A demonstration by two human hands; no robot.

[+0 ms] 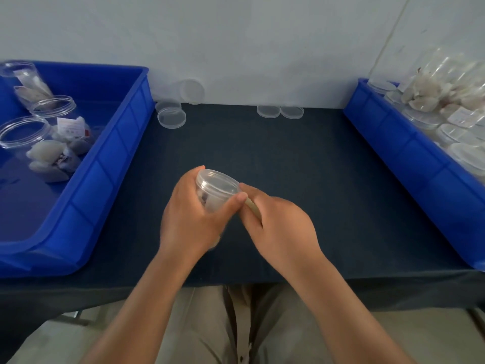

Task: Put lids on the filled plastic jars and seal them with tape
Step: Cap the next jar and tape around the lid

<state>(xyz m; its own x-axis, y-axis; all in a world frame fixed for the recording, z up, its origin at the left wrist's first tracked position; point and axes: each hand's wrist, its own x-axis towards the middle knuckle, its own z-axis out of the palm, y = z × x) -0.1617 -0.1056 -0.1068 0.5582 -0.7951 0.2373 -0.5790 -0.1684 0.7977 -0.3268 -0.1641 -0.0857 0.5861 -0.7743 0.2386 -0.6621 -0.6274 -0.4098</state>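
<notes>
Head view showed our left hand (pixel 189 214) curled around the clear round plastic jar (pixel 217 187), lid on, held tilted above the dark cloth-covered table (pixel 301 158). Our right hand (pixel 280 227) pinched a beige tape strip (pixel 252 208) just beside the lid. Slack or skewed tape would likely wrinkle and miss the seam.

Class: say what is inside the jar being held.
Through the clear lidded jar, pale contents and a dark scrap show; the left hand wrapped round it covers the rest.
</notes>
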